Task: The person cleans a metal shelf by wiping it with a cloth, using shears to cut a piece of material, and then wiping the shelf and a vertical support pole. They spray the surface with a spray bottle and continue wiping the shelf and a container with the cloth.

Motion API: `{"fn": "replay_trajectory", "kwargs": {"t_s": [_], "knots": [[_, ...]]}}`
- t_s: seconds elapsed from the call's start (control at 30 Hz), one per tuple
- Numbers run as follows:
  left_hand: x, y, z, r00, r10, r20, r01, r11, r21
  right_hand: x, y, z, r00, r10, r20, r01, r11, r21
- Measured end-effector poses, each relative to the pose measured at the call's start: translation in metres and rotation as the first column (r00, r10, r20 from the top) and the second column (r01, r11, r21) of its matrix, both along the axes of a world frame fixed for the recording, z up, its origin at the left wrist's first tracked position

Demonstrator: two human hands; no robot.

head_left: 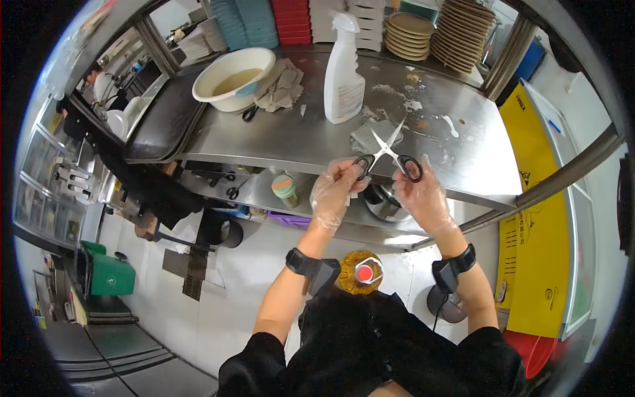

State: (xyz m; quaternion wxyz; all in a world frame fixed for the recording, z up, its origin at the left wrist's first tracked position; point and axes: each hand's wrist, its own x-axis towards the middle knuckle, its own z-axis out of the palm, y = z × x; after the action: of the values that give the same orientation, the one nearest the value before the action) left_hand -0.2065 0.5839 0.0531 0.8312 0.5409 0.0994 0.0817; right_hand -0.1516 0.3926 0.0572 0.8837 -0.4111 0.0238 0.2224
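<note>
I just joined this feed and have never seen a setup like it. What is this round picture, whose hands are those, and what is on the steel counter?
There is no machine here: a person works with two hands in thin clear gloves, a black band on each wrist. The single round picture comes from a wide-angle camera on that person's head, looking forward and down, so the arms come in from the bottom. The left hand and right hand each grip one loop of the black-handled scissors, whose blades stand open above the front edge of the stainless steel counter. On it stand a white spray bottle and a cream round basin with brownish liquid, beside a crumpled grey cloth. Stacked tan plates sit at the back.
</note>
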Motion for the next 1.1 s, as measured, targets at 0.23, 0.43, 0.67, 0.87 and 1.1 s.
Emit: {"fn": "replay_trajectory", "kwargs": {"t_s": [0.23,0.43,0.67,0.87,1.1], "knots": [[-0.012,-0.018,-0.019,0.999,0.024,0.034,-0.02,0.993,-0.115,-0.031,0.045,0.016,0.608,0.26,0.75,0.38,0.734,-0.563],[-0.003,0.006,-0.002,0.992,0.101,0.079,-0.125,0.627,0.769,-0.022,0.035,0.018,0.907,0.178,0.38,0.044,0.86,-0.508],[0.073,-0.001,0.01,0.964,-0.083,0.252,-0.257,-0.045,0.965,-0.013,0.005,0.023,0.886,0.287,0.363,0.02,0.76,-0.65],[0.117,0.003,-0.008,0.993,-0.025,0.119,-0.121,-0.179,0.976,-0.018,-0.011,0.022,0.92,0.257,0.295,-0.007,0.765,-0.643],[0.071,-0.021,0.012,0.967,-0.217,-0.137,0.235,0.963,0.132,-0.008,-0.017,0.02,0.894,0.319,0.314,-0.015,0.721,-0.692]]}}
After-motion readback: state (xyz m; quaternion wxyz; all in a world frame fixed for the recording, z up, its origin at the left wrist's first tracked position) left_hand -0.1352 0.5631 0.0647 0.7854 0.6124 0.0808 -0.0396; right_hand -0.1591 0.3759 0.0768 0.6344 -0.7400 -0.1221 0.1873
